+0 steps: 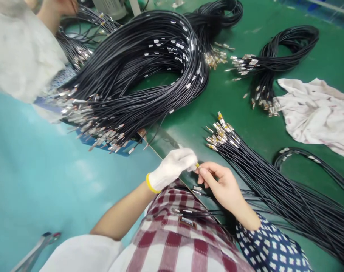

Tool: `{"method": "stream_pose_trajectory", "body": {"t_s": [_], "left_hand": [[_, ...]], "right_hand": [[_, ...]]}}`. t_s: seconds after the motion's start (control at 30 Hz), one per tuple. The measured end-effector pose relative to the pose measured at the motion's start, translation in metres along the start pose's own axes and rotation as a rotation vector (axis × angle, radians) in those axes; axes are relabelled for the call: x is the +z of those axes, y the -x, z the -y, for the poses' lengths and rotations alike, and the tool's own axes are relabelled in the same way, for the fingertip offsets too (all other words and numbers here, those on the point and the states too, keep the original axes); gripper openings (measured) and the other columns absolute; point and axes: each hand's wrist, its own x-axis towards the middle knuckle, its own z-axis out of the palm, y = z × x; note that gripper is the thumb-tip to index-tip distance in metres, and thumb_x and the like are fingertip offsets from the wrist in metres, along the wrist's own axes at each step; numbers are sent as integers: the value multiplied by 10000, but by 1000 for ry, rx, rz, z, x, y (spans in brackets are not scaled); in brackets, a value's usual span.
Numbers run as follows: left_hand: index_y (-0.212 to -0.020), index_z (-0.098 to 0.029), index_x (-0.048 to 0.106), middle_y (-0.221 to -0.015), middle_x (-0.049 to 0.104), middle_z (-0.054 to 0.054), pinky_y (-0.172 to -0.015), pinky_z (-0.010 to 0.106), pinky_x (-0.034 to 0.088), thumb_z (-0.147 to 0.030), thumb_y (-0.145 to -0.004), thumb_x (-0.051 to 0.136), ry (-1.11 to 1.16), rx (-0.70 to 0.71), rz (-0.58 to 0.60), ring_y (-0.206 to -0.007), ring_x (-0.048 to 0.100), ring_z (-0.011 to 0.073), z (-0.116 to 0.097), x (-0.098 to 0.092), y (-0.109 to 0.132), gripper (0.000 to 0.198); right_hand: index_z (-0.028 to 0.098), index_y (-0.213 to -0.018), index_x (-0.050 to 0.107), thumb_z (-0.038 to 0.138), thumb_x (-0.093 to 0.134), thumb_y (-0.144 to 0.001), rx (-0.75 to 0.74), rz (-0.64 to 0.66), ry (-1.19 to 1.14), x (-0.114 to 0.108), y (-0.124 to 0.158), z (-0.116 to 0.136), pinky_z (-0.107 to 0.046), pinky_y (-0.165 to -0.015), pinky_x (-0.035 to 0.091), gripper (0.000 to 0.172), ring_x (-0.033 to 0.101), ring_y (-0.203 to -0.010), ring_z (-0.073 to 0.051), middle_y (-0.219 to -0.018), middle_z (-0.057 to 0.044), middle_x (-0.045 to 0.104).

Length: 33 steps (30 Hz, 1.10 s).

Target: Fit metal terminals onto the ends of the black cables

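Note:
My left hand, in a white glove with a yellow cuff, is closed with its fingertips at a small yellow-marked cable end. From the other side my right hand, bare, pinches the same cable end between thumb and forefinger. Most of that piece is hidden by the fingers. Below my right hand, a few loose black cables with metal tips reach over the table edge towards my checked apron. Just right of my hands lies a long bundle of black cables with silver and yellow ends.
A large looped cable bundle covers the left part of the green table, its ends overhanging the edge. Smaller coils and a white cloth lie farther right. Another person's sleeve is at upper left.

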Motion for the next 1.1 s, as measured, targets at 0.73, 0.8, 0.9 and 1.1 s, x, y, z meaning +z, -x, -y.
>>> {"method": "stream_pose_trajectory", "body": {"t_s": [0.73, 0.8, 0.9, 1.1], "left_hand": [[-669, -170, 481, -667, 466, -19, -619, 263, 334, -410, -952, 489, 76, -15, 185, -633, 410, 107, 0, -3, -5, 371], [-656, -172, 470, -653, 451, -16, -599, 269, 317, -427, -955, 483, 95, -13, 236, -616, 388, 107, 0, -5, -6, 393], [-643, -176, 461, -635, 446, -12, -585, 273, 305, -436, -951, 481, 66, -36, 303, -601, 380, 111, -1, -8, -7, 404], [-627, -181, 434, -622, 430, -12, -606, 270, 334, -436, -947, 468, 10, -45, 379, -612, 389, 117, -5, -10, -10, 410]], "right_hand": [[191, -785, 606, 460, 550, -1013, -13, -23, -190, 8, -3, -3, -230, -510, 444, 357, 561, -525, -131, -640, 7, 613], [188, -790, 616, 458, 566, -1010, -14, 0, -247, 8, -3, -5, -231, -533, 472, 352, 589, -542, -132, -667, -2, 635], [185, -786, 630, 468, 592, -999, -8, 28, -298, 8, -1, -5, -240, -553, 503, 356, 624, -559, -139, -688, -17, 667], [180, -753, 634, 552, 629, -953, 9, 34, -325, 7, 0, -2, -246, -519, 515, 423, 616, -513, -142, -647, -24, 676]]}}
